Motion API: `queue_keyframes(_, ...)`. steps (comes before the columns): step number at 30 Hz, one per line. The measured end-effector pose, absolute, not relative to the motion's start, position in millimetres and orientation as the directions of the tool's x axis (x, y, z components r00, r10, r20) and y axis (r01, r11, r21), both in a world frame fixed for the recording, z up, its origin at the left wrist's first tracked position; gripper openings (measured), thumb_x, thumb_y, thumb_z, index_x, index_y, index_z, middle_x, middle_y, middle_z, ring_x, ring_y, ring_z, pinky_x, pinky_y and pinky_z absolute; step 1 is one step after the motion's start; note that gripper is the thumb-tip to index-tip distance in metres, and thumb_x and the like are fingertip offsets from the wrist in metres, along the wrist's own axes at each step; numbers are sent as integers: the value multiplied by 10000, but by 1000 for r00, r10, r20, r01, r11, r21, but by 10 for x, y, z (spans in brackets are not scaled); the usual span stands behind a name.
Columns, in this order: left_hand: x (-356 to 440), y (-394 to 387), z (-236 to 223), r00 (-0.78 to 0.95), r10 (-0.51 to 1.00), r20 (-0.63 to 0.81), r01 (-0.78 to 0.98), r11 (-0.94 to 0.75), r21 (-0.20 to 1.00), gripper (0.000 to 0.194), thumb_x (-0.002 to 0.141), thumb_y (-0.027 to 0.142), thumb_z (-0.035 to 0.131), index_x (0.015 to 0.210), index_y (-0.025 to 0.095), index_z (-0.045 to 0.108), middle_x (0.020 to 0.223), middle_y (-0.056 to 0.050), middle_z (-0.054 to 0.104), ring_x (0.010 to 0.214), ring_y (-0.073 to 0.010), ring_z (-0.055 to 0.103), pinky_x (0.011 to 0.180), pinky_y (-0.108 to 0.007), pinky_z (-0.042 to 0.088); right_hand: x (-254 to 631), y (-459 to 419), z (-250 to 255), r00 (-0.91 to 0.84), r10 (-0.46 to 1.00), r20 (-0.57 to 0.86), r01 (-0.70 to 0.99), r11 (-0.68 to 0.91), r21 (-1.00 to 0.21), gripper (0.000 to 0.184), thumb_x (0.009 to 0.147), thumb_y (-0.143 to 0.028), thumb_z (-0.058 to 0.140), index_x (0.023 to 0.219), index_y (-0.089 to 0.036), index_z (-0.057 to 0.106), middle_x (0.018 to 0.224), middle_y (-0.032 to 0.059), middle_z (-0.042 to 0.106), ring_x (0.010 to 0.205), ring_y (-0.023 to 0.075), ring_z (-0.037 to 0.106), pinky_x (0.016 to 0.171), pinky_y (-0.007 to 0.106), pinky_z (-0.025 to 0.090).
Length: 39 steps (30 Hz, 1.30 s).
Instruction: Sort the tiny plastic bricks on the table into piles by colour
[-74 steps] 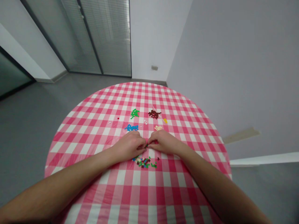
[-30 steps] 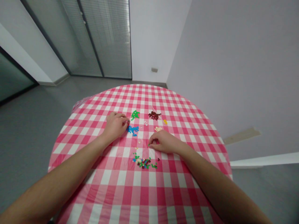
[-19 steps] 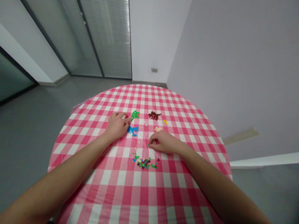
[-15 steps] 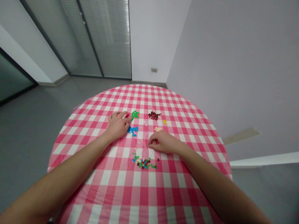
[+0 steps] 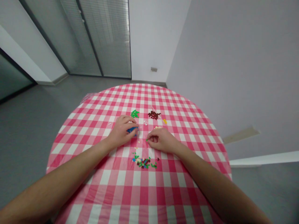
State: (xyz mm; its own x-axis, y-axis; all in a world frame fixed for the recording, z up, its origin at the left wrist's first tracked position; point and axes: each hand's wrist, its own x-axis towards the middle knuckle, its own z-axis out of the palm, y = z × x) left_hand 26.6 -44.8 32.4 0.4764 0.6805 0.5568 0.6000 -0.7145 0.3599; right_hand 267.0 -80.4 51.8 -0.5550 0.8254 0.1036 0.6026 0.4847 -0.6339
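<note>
Left hand [image 5: 121, 132]: half closed, fingers curved down over the blue bricks at the middle of the frame; whether it grips any of them cannot be told.

Blue bricks [image 5: 132, 129]: a small pile of plastic building bricks, partly hidden beneath the left fingertips.

Right hand [image 5: 161, 140]: loosely curled, palm down, just right of centre; whether it holds anything cannot be told.

Green bit [image 5: 147, 140]: a tiny piece just beside the right fingertips.

Mixed pile [image 5: 144, 162]: multicoloured bricks in green, blue, cream and dark brown, lying below and between the hands.

Green bricks [image 5: 135, 114]: a pile just above the left hand.

Dark brown bricks [image 5: 154, 115]: a pile above the right hand.

Yellow bricks [image 5: 164, 121] and cream bricks [image 5: 158, 127]: small groups up and to the right of the right hand.

Table [image 5: 140, 194]: round, covered by a pink-and-white gingham cloth, with all the bricks on it.

Room: a grey floor [image 5: 30, 124] at left, a pale wall [image 5: 233, 62] at right, and a glass partition with blinds [image 5: 105, 37] at upper left.
</note>
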Motion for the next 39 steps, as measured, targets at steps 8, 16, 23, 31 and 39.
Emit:
queue_keyframes(8, 456, -653, 332, 579, 515, 632, 389, -856, 342, 123, 950, 292, 639, 905, 258, 749, 916, -24, 732, 935, -195, 604, 912, -389, 443, 2659, -763, 387, -394, 918, 40, 392, 207, -896, 147, 790, -263, 701, 864, -166, 782, 719, 37, 740, 618, 132, 635, 593, 238, 492)
queue_keyframes(16, 439, -636, 344, 571, 567, 594, 417, -823, 385, 143, 951, 321, 635, 922, 269, 765, 931, -35, 746, 947, -210, 613, 918, -415, 456, 2662, -749, 386, -411, 911, -38, 293, 92, -952, 239, 768, -383, 768, 848, -157, 774, 676, 34, 720, 539, 115, 601, 505, 226, 470)
queue_keyframes(23, 459, -651, 376, 570, 589, 573, 438, -808, 395, 147, 934, 309, 626, 910, 270, 765, 910, -36, 752, 935, -218, 617, 896, -419, 462, 2638, -754, 379, -390, 918, -78, 273, 35, -962, 258, 787, -398, 753, 880, -159, 778, 703, 39, 727, 547, 121, 608, 522, 245, 481)
queue_keyframes(31, 164, -253, 307, 252, 805, 537, 734, -521, 436, 140, 868, 325, 675, 838, 236, 779, 948, -54, 747, 982, -262, 612, 942, -464, 421, 2627, -750, 449, -321, 946, 29, 461, 183, -868, 178, 850, -292, 660, 877, -168, 785, 761, 47, 744, 629, 130, 588, 566, 244, 428)
queue_keyframes(39, 28, -15, 189, 171, 923, 346, 882, -300, 364, 222, 879, 407, 632, 888, 281, 814, 1048, -59, 741, 1033, -324, 574, 924, -492, 386, 2633, -775, 496, -340, 940, 22, 471, 190, -862, 206, 862, -321, 642, 897, -170, 777, 786, 50, 748, 657, 141, 600, 581, 251, 446)
